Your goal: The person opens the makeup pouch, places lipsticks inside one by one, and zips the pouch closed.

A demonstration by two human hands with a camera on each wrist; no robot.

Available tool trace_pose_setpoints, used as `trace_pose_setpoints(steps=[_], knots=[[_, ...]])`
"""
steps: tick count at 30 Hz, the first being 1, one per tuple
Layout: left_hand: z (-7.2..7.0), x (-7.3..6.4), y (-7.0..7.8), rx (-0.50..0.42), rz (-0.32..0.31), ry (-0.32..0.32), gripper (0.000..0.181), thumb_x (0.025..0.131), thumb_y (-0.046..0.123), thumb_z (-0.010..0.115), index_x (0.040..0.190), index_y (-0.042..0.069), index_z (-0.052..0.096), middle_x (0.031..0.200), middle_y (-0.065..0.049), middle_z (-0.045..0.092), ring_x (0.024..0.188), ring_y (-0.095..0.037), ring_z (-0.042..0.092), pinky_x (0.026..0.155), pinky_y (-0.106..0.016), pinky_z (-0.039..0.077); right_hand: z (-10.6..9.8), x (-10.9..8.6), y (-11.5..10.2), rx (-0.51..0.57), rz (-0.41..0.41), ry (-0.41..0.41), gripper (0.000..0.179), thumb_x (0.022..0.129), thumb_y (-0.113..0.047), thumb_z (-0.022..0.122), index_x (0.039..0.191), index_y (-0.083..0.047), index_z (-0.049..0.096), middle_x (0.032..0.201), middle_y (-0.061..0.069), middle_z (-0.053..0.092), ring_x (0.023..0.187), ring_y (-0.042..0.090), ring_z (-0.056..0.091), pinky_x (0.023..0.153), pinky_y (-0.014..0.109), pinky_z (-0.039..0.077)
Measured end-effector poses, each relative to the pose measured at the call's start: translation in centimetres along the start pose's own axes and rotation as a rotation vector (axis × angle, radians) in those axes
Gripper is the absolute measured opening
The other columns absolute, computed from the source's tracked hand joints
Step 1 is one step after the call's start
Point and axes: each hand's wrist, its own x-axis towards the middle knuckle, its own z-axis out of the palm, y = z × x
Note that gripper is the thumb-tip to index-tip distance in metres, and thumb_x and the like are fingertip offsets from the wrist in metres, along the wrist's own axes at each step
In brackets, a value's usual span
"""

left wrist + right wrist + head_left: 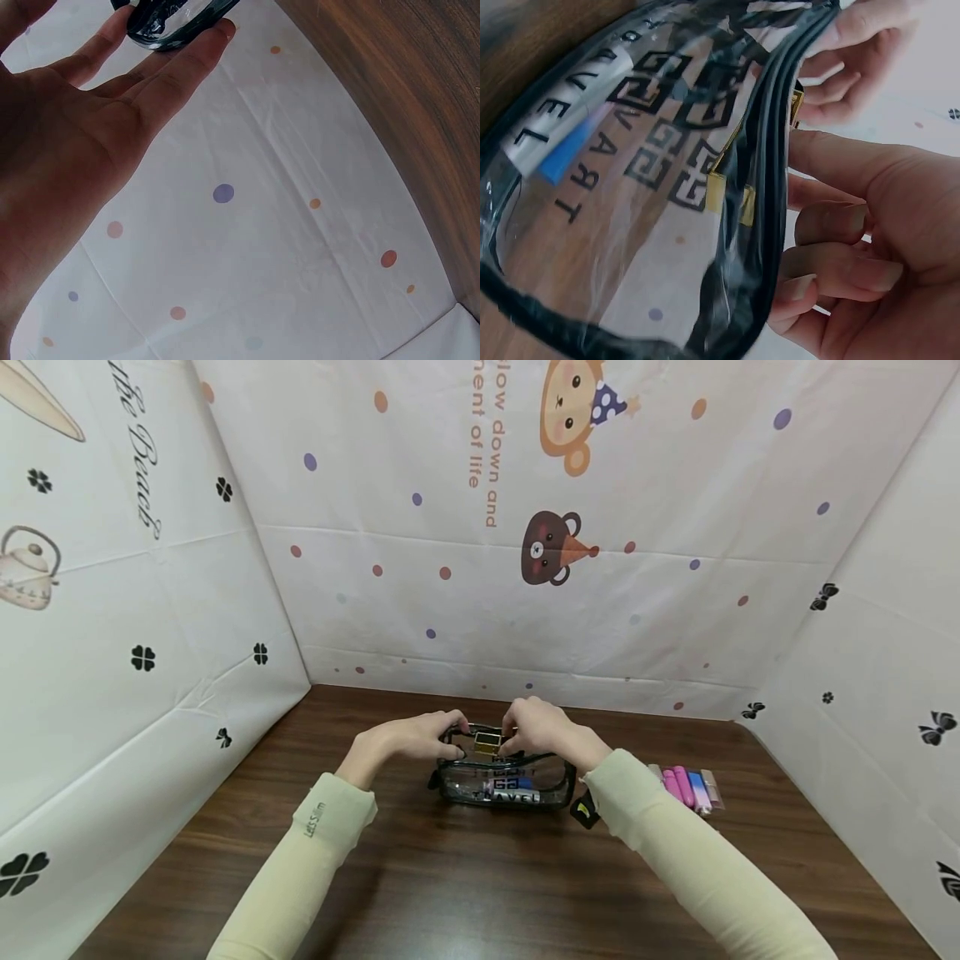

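Observation:
A clear pouch [465, 777] with black trim and TRAVEL lettering stands upright on the brown table. White and blue items show through its front. At its top opening sits a small black box with gold edges [487, 742]; through the plastic, part of the gold box [715, 193] appears inside. My left hand [408, 735] holds the pouch's left end, thumb in front and fingers behind the rim. From the right, my right hand [543, 727] pinches the box at its right edge, the other fingers curled beside the pouch's zip edge [776, 150].
Pink tubes [679, 785], a blue-and-pink tube [699, 792] and clear-wrapped items lie to the right, beyond my right sleeve [660, 814]. A black item with a yellow mark [584, 811] is beside the pouch. Printed white sheets [480, 610] wall the table [465, 885] on three sides.

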Motion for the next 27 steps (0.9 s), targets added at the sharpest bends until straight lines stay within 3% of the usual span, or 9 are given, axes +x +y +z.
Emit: trace_pose_setpoints(steps=[6,16,21,24,27], knots=[[0.0,0.0,0.0,-0.008,0.003,-0.013,0.040,0.097,0.031,0.058,0.132,0.016,0.046,0.134,-0.015,0.051,0.108,-0.021,0.053,0.091,-0.042,0.045,0.9,0.9,-1.1,-0.015,0.007,-0.027,0.012,0.082,-0.029,0.078,0.077,-0.019,0.074,0.071,-0.005,0.068,0.059,0.012,0.059,0.053,0.027,0.045],[0.0,0.0,0.1,0.000,0.009,-0.010,0.041,0.097,0.032,0.057,0.133,0.016,0.045,0.136,-0.013,0.049,0.115,-0.022,0.052,0.095,-0.043,0.045,1.3,1.6,-1.6,0.052,-0.032,-0.066,0.015,0.087,-0.028,0.072,0.079,-0.016,0.075,0.074,0.002,0.071,0.056,0.012,0.055,0.051,0.025,0.040],[0.0,0.1,0.1,0.009,-0.002,-0.008,0.040,0.097,0.032,0.057,0.132,0.018,0.046,0.136,-0.011,0.050,0.115,-0.022,0.052,0.096,-0.043,0.044,0.8,1.0,-0.2,0.100,-0.073,0.012,0.022,0.095,-0.028,0.062,0.090,-0.011,0.075,0.076,0.009,0.071,0.051,0.013,0.053,0.051,0.024,0.040],[0.0,0.1,0.1,0.013,-0.002,-0.007,0.040,0.097,0.032,0.057,0.132,0.017,0.046,0.135,-0.011,0.050,0.115,-0.022,0.052,0.095,-0.044,0.044,0.2,0.4,1.3,0.116,-0.074,0.092,0.024,0.096,-0.028,0.060,0.096,-0.009,0.074,0.073,0.006,0.070,0.050,0.012,0.053,0.051,0.024,0.041],[0.1,0.1,-0.1,0.013,0.004,-0.009,0.040,0.097,0.031,0.057,0.132,0.017,0.046,0.134,-0.011,0.049,0.115,-0.022,0.052,0.095,-0.044,0.044,-0.2,-0.4,3.1,0.119,-0.059,0.195,0.023,0.096,-0.026,0.059,0.091,-0.009,0.073,0.068,0.002,0.066,0.048,0.010,0.048,0.052,0.024,0.039]])
